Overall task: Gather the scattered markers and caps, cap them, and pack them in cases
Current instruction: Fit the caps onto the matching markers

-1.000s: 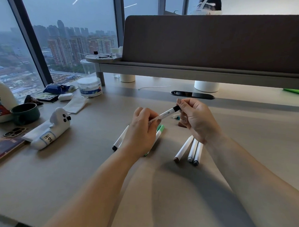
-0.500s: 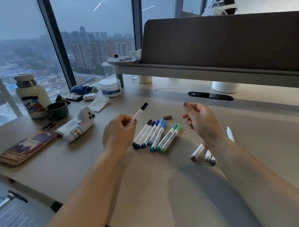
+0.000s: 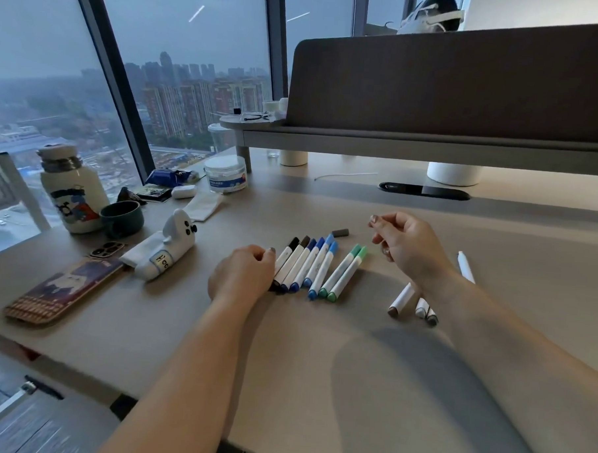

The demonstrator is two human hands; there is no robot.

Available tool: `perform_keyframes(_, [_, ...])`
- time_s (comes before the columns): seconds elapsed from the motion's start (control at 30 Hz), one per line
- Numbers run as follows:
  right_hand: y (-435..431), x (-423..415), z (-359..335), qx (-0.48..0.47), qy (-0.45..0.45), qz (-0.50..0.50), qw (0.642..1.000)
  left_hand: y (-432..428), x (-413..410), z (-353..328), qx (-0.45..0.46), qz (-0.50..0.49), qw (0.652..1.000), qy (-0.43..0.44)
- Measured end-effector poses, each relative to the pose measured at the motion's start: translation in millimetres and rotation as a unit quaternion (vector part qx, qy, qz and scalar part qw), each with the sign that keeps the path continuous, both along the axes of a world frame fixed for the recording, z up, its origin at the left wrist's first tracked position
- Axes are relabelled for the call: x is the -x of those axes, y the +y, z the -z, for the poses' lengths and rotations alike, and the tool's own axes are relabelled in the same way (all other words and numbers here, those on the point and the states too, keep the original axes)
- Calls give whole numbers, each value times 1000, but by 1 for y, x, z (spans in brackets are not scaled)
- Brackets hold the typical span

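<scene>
Laying the black marker (image 3: 287,256), up in the air a moment ago, on the bench (image 3: 170,323) beside the capped row (image 3: 320,265), left hand (image 3: 242,277) fingers curled against it, maybe pinching, cannot tell, right hand (image 3: 411,248) loosely curled, empty, making one more ready to pack.

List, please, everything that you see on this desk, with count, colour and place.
capped markers: eight by my count, caps black, blue and green, in a row at mid desk
white markers: four, around the right wrist, partly hidden
loose cap: one, grey, behind the row
pencil case: one, white, left of the row
phone: one, patterned case, near left edge
cup: one, dark green, beside the bottle
bottle: one, white, far left
tub: one, white lid, near the window
desk: one, beige
left hand: fingers curled, at the row's left end
right hand: loosely curled, holds nothing
</scene>
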State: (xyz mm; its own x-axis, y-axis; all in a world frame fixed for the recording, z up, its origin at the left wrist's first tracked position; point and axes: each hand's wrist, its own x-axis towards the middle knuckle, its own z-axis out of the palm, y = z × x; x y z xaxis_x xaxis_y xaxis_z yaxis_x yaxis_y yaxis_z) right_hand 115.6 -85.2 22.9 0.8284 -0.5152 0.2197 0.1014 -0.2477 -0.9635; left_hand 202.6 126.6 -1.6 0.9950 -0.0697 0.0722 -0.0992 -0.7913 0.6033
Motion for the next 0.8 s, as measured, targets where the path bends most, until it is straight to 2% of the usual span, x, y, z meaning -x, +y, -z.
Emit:
perform_keyframes(0.1, [-15,1,-5,-15,-9,27,999,-6,1,-3,27,7,999,-33])
perform_keyframes(0.2, [-30,-3,0,11,5,52,999,-20,5,-8,66,30,993,-98])
perform_keyframes(0.27, [-36,-11,7,61,20,49,997,-32,8,-12,82,65,987,-125])
perform_keyframes(0.3, [-39,-17,10,118,37,42,991,-39,10,-14,79,89,984,-132])
perform_keyframes(0.4, [-38,-40,12,303,117,1,946,-57,16,-15,61,155,976,-142])
perform_keyframes(0.53, [-28,-70,6,462,191,-16,866,-61,21,-3,64,154,974,-154])
perform_keyframes(0.7, [-17,-86,1,520,234,-4,821,-58,17,-1,100,123,975,-155])
perform_keyframes(0.8, [-18,-87,5,527,231,16,818,-59,15,-3,129,119,970,-166])
